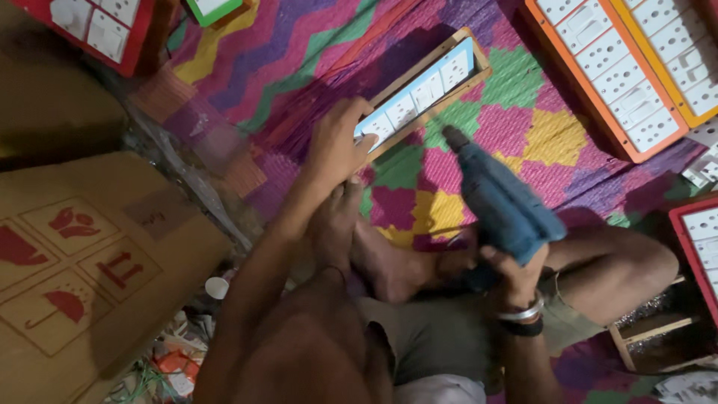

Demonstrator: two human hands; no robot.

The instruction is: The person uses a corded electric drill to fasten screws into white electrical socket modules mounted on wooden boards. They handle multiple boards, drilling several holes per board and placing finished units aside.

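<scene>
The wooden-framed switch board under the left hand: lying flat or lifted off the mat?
Cannot tell for sure. The switch board is face up, the left hand gripping its near end; any gap above the mat is hidden.

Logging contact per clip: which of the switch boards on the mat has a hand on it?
The wooden-framed, blue-faced board mid-mat: the left hand grips its near end. The orange-framed board, the yellow one and the red ones lie untouched. The right hand holds a blue drill.

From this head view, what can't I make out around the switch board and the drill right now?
- Near end of the wooden-framed switch board: covered by the left hand.
- Drill tip: too dark and blurred to show what bit is fitted, or whether it touches the mat.
- Drill trigger: hidden under the right hand.
- Orange-framed board: cut off by the top edge.
- Red-framed board: cut off by the right edge.
</scene>
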